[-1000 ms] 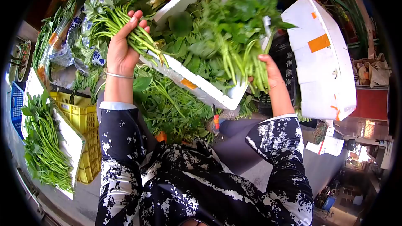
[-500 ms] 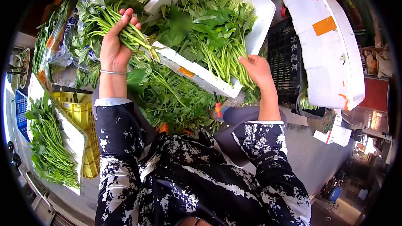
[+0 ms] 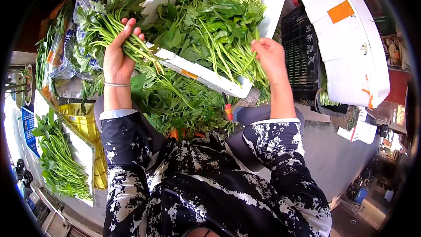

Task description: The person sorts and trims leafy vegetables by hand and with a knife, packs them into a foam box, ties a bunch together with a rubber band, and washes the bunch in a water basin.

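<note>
Left hand (image 3: 118, 59): closed round a bunch of greens (image 3: 139, 51), which is held outside the white box (image 3: 274, 2), its stem ends by the left part of the box's near edge.
Right hand (image 3: 269, 55): thumb and fingers are brought together among stems at the box's right edge, close to its near corner; whether any stem is pinched cannot be told.
Greens in the box (image 3: 210, 28): heaped across most of the bottom, with cut stems gathered toward the near right corner.
Done so far: much of the box seems to have been filled, and another pile of greens (image 3: 63, 158) is laid on the white board (image 3: 89, 149) at far left.
Left over: the bunch in the left hand is not yet laid down, and a loose heap (image 3: 175, 105) is spread below the box's near edge, so the work is judged unfinished.
Beside the heap: a red-handled tool (image 3: 228, 112) is seen near the box's near corner.
</note>
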A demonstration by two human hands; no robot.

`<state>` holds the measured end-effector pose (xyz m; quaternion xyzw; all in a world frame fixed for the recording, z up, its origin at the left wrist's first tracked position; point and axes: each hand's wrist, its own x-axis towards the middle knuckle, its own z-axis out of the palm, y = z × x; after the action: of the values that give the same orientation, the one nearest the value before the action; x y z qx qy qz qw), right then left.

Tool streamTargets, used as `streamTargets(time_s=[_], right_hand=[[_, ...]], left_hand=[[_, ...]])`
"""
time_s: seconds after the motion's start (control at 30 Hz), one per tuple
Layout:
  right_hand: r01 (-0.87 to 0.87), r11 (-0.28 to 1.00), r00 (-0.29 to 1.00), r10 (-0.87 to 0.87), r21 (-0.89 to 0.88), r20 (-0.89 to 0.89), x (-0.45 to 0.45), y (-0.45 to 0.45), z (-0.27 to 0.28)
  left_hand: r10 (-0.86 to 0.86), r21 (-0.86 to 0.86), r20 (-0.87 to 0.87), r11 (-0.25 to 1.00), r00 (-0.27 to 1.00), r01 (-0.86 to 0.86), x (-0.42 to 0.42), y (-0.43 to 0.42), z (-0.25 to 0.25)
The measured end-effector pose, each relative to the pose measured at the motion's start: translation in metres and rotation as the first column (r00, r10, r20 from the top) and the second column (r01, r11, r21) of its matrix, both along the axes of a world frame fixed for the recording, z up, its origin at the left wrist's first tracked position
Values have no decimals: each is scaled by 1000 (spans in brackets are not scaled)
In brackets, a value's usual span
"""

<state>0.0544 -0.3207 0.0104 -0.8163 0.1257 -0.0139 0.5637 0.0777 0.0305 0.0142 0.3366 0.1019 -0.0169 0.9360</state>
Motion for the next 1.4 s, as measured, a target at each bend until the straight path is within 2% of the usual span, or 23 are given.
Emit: streamTargets(time_s=[0.07,0.13,0.17,0.23,0.3,0.4,0.5,0.57,0.6,0.63,0.7,0.73,0.8,0.83,0.9,0.97,1.03,1.1,1.13,1.17,1.2,1.3,1.4], right_hand=[[77,971,997,-75,227,-21,-4,-2,23],[132,867,990,-144,481,-13,-7,-10,32],[129,869,990,-139,478,-14,-9,-11,32],[22,774,965,-183,633,190,-11,-12,30],[-58,757,961,-133,651,241,-16,-7,33],[-291,750,955,186,594,233,-27,10,36],[-458,804,881,467,380,74,-36,35,28],[-460,848,867,493,264,-72,-38,56,33],[-395,913,918,397,105,0,-38,64,19],[-332,918,916,369,-215,158,-35,64,13],[-107,773,920,315,-625,233,-31,63,10],[-110,775,921,316,-622,230,-29,66,8],[11,492,933,308,-870,185,-23,74,2],[8,497,934,306,-868,184,-21,78,-3],[-120,337,956,292,-934,-18,-17,82,-14],[-140,351,954,297,-926,-32,-14,81,-16],[-200,491,974,190,-848,-120,-7,75,-13],[-227,679,972,199,-699,-122,1,62,-8],[-232,892,973,211,-388,-96,4,52,-13],[-217,976,974,215,-21,-69,7,44,-18],[-198,970,977,207,141,-51,5,43,-7],[-205,911,978,206,357,33,0,36,5],[-208,874,977,201,440,63,-7,31,8]], left_hand=[[1,-10,-9,1000,1000,-1,0,2,-1],[-1,-20,-10,1000,1000,1,1,4,-1],[-3,-26,-13,1000,1000,3,0,4,-1],[15,-18,-26,1000,1000,-16,-2,3,0],[-2,-4,3,1000,1000,2,-4,1,3],[5,-9,-5,1000,1000,-5,-4,2,3],[10,-13,-12,1000,1000,-10,-5,2,2],[13,-10,-9,1000,1000,-13,-5,2,3],[15,-6,-5,1000,1000,-15,-5,2,4],[21,0,-16,1000,1000,-21,-5,2,4],[21,4,-11,1000,1000,-21,-5,2,4],[19,-1,-12,1000,1000,-19,-5,2,3],[3,-42,-8,999,1000,-4,-3,4,2],[-8,-65,1,998,1000,8,-2,5,1],[-11,-69,-5,998,1000,10,-2,5,0],[6,-40,-21,999,1000,-7,-3,1,3],[20,-35,-28,999,999,-21,-4,-1,6],[42,-32,-38,999,998,-44,-6,2,7],[39,-35,-41,999,998,-41,-6,3,7],[36,-40,-42,998,998,-37,-5,4,6],[38,-38,-38,999,999,-39,-5,5,6],[48,-38,-24,998,999,-49,-6,7,6],[57,-36,-21,998,998,-58,-7,6,8]])
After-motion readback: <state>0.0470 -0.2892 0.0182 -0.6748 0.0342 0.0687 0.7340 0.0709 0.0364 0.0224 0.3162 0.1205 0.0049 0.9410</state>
